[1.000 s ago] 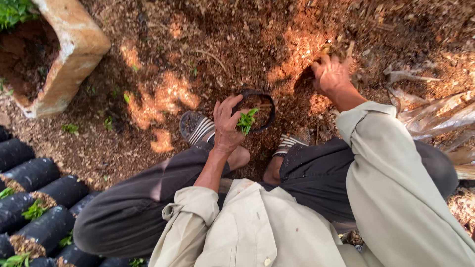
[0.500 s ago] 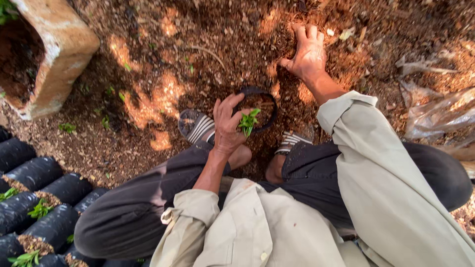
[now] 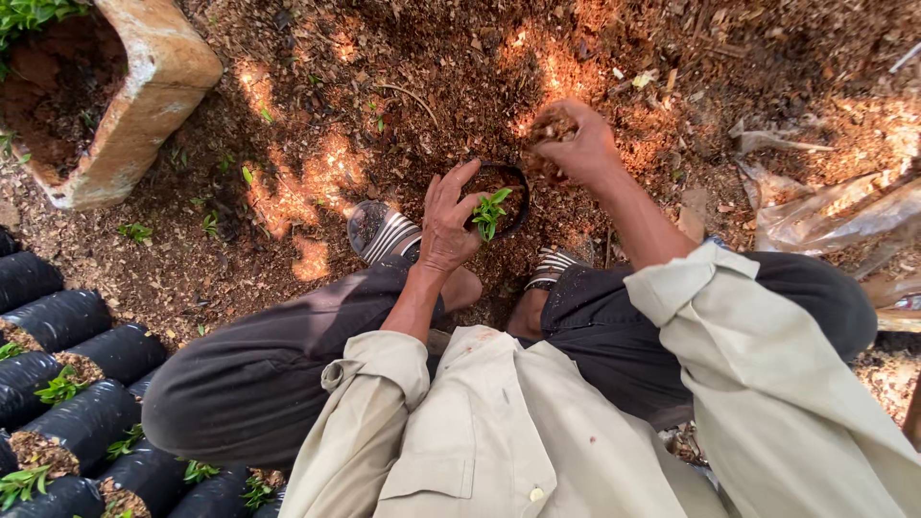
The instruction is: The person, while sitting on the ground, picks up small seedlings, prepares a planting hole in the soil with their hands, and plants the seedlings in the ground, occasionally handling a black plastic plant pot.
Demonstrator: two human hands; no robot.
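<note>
Right hand (image 3: 576, 144) now back at upright black bag (image 3: 513, 197) clenching soil, left hand (image 3: 449, 225) grasping seedling (image 3: 491, 211) upright.

**Count of items on the nursery ground**

- Hands: two are showing, a left hand (image 3: 449, 225) and a right hand (image 3: 574, 144).
- Black bag being filled: one bag (image 3: 518, 192), sitting at the middle of the ground.
- Seedling in that bag: one seedling (image 3: 490, 211).
- Striped sandals: two are showing, one sandal (image 3: 379, 230) left of the bag and a second sandal (image 3: 554, 264) right of it.
- Stone trough: one trough (image 3: 144, 105), lying at the top left corner.
- Filled black bags in rows (image 3: 67, 384): about nine are showing at the bottom left corner; more may be cut off.
- Clear plastic sheets: one sheet (image 3: 844, 206), lying at the right edge.
</note>
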